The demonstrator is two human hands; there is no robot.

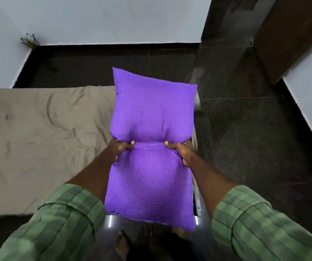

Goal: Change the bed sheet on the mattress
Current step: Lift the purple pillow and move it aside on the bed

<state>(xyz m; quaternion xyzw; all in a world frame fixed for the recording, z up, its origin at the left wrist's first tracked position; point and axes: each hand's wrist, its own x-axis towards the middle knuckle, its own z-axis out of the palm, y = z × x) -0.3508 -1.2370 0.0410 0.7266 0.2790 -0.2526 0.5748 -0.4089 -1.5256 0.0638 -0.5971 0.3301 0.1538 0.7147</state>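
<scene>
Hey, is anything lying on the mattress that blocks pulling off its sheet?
Nothing visible does. The purple pillow is held by the left hand and right hand off the mattress's right edge; the beige sheet lies bare.

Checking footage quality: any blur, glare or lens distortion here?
Head view: purple pillow and both hands sharp; green sleeves blurred at the bottom edge; wide-angle lens bends the wall lines; bright glare streaks on the glossy floor.

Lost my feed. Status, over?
Left hand and right hand both grip purple pillow. Beige sheet still on mattress. Nothing blocking.
</scene>
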